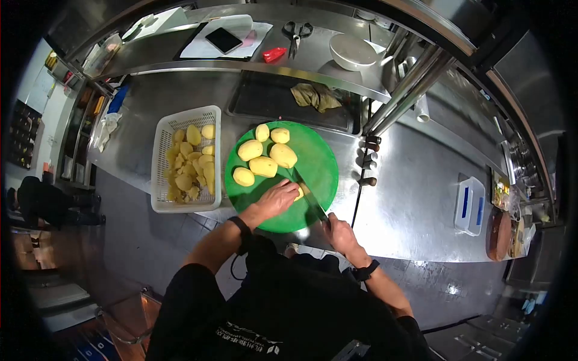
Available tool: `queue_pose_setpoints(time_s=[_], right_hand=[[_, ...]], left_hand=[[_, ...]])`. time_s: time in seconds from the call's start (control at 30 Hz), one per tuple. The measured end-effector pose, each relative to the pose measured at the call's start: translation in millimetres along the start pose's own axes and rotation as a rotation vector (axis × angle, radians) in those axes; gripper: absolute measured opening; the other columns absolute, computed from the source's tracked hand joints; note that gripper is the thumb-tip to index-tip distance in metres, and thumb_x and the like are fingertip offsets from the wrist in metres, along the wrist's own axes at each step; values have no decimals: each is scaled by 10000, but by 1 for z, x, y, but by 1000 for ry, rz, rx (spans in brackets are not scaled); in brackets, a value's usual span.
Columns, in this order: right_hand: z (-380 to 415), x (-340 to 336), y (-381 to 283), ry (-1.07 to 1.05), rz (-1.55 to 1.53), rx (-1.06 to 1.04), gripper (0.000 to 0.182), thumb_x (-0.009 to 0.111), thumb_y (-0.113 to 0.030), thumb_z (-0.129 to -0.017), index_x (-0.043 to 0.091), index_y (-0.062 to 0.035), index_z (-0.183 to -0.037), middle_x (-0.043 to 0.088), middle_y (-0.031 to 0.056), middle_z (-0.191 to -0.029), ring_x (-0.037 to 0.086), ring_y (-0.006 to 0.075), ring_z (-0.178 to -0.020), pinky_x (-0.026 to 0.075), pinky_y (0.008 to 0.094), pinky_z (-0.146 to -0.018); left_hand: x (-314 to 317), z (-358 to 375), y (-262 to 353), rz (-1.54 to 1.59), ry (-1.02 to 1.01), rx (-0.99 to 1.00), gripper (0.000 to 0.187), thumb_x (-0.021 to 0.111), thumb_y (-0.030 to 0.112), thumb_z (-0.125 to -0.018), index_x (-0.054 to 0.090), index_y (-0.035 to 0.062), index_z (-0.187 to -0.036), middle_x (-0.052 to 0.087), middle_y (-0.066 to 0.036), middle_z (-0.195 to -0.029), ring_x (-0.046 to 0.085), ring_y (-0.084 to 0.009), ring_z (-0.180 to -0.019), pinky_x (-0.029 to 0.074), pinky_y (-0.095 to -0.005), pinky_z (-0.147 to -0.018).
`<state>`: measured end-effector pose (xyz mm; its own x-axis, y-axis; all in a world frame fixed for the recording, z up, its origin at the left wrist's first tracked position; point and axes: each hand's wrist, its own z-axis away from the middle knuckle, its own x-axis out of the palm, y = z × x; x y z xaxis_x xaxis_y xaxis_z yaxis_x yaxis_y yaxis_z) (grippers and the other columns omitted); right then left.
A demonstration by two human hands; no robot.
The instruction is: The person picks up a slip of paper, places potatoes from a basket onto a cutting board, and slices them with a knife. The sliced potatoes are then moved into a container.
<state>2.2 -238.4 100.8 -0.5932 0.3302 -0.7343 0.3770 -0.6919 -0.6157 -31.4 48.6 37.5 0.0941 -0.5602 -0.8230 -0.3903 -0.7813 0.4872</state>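
Observation:
My left hand [279, 198] is closed on a peeled potato [299, 193] on the round green cutting board [322, 147]; the fingers cover most of it. The handle of a knife [313, 203] is in my right hand [342, 234], at the board's front right edge. Its blade points up and to the left across the board, touching or close to the right side of the potato. Several whole peeled potatoes [263, 166] lie behind my left hand on the board.
Left of the board stands a white basket [158, 174] with potato pieces. A black tray [259, 99] with a cloth lies behind. The shelf above holds a phone [223, 40], scissors [295, 37] and a bowl [352, 51]. Another person [48, 201] is at the far left.

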Motion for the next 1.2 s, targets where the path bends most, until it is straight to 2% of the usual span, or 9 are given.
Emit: queue_pose_setpoints(time_s=[0.07, 0.2, 0.4, 0.5, 0.67, 0.83, 1.07, 1.2], right_hand=[[4, -15, -9, -10, 7, -2, 231, 606, -194, -1016, 555, 28, -1054, 682, 328, -788, 678, 535, -758, 526, 613, -696], [19, -33, -26, -28, 38, 26, 227, 586, -191, -1026, 561, 33, -1054, 685, 336, -799, 685, 535, -782, 534, 613, -705], [30, -46, -43, -73, 38, 88, 232, 562, -197, -1045, 560, 35, -1050, 688, 346, -820, 689, 541, -815, 540, 615, -730], [27, -34, -36, -82, 25, 93, 216, 554, -180, -1040, 552, 32, -1081, 690, 350, -835, 686, 545, -828, 537, 617, -744], [8, 24, 9, -70, 27, 70, 205, 548, -145, -1024, 528, 28, -1133, 700, 341, -867, 682, 545, -856, 520, 632, -768], [17, -31, -35, -77, -2, 58, 187, 562, -122, -1017, 523, 24, -1127, 699, 337, -852, 682, 542, -834, 524, 631, -739], [8, 26, 4, -50, 29, 69, 192, 559, -99, -995, 504, 29, -1128, 697, 350, -866, 681, 548, -844, 525, 634, -738], [15, -19, -33, -70, 37, 63, 200, 569, -139, -1009, 526, 37, -1093, 690, 353, -833, 682, 549, -809, 532, 633, -736]], left_hand=[[-14, -9, 1, -10, -101, 18, 91, 687, 44, -859, 629, 32, -928, 623, -104, -1056, 590, -313, -1032, 520, -427, -905], [-21, -15, 0, 3, -93, 104, 97, 693, 50, -858, 614, 45, -914, 592, -96, -985, 576, -311, -973, 513, -423, -880], [-21, -13, 2, 34, -77, 69, 107, 689, 43, -869, 624, 48, -955, 597, -98, -992, 577, -315, -964, 507, -421, -874], [-14, -10, -2, 22, -68, 58, 115, 691, 39, -872, 636, 48, -972, 609, -99, -1016, 583, -316, -976, 506, -426, -874], [-12, -7, -2, 42, -31, 64, 127, 702, 41, -871, 645, 47, -984, 616, -95, -1018, 589, -315, -989, 514, -426, -876], [-9, -5, -2, 9, -18, 51, 147, 708, 39, -864, 653, 47, -1001, 623, -88, -1023, 594, -309, -993, 522, -418, -879], [-8, -2, 2, 35, 26, 42, 184, 711, 33, -850, 666, 48, -1028, 635, -88, -1041, 599, -316, -996, 526, -418, -885], [-6, -1, 1, 12, 28, 43, 167, 709, 34, -853, 668, 47, -1014, 634, -92, -1037, 602, -317, -1005, 526, -419, -887]])
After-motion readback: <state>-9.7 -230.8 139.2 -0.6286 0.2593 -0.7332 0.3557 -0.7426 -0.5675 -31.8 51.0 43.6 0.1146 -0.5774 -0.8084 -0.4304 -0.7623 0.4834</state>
